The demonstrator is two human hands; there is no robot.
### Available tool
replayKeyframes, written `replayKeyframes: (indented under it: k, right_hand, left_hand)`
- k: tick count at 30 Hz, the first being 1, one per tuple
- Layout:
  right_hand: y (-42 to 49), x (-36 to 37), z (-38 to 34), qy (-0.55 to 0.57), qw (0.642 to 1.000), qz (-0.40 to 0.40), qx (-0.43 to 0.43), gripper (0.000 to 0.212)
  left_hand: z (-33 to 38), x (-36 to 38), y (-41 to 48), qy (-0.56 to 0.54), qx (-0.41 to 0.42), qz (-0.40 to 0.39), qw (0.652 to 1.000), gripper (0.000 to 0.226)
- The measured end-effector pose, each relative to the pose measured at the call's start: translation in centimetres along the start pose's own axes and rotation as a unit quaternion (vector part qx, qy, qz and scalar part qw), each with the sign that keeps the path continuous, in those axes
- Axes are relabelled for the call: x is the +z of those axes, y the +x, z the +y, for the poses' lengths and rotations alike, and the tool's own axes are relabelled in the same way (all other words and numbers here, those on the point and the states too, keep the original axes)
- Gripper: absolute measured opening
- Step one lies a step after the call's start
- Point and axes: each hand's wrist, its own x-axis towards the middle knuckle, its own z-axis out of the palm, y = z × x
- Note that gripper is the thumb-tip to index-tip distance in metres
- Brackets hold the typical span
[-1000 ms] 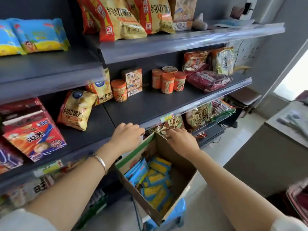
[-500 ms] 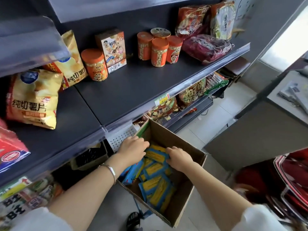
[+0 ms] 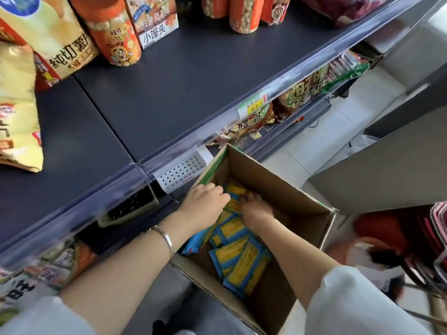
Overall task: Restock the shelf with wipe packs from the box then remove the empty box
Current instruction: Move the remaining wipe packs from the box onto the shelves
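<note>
An open cardboard box (image 3: 278, 180) stands below the front edge of the dark shelf (image 3: 181, 93). Several blue-and-yellow wipe packs (image 3: 242, 264) lie in it. Both of my hands reach into the far end of the box. My left hand (image 3: 205, 204), a bracelet on its wrist, curls its fingers down over a yellow pack. Close beside it, my right hand (image 3: 257, 210) digs its curled fingers into the same pile of packs. The fingertips of both hands are hidden among the packs.
The shelf carries orange snack cans (image 3: 116, 37), a small carton (image 3: 154, 22) and yellow chip bags (image 3: 17, 112) at its back and left. Snack bags (image 3: 251, 122) fill the lower shelf. A grey counter (image 3: 387, 170) and red baskets (image 3: 433, 238) stand to the right.
My hands went from the box's rim down into it and now close on the packs at its far end. The view has tilted down and closer.
</note>
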Motion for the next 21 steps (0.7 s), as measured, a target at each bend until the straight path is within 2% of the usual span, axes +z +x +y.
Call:
replayKeyframes:
  k: [4, 9, 11, 14, 17, 19, 21]
  right_hand:
    - [1.7, 0.8, 0.1, 0.006, 0.999, -0.032, 0.027, 0.067]
    - [2.0, -0.4, 1.2, 0.021, 1.000, -0.009, -0.008, 0.053]
    - [1.8, -1.5, 1.9, 0.070, 0.998, 0.007, 0.004, 0.046]
    - [0.9, -3.1, 2.8, 0.155, 0.987, 0.015, 0.036, 0.042]
    - [-0.4, -3.7, 3.7, 0.218, 0.975, 0.031, 0.007, 0.035]
    - [-1.3, -4.1, 4.2, 0.270, 0.962, 0.027, -0.022, 0.035]
    - [-2.2, -4.6, 4.8, 0.315, 0.947, 0.021, -0.062, 0.034]
  left_hand:
    - [0.2, 1.0, 0.7, -0.020, -0.012, -0.008, 1.000, 0.021]
    - [0.6, 2.2, 1.7, -0.035, -0.038, -0.048, 0.998, 0.018]
    - [0.9, 2.1, 2.2, -0.043, -0.057, -0.047, 0.996, 0.020]
    - [1.3, 1.5, 3.3, -0.063, -0.073, -0.024, 0.995, 0.035]
    - [1.6, 0.6, 4.4, -0.070, -0.078, -0.009, 0.995, 0.051]
    - [2.0, -0.1, 5.0, -0.039, -0.061, -0.032, 0.997, 0.049]
    - [2.7, -0.9, 5.4, -0.012, -0.051, -0.083, 0.995, 0.032]
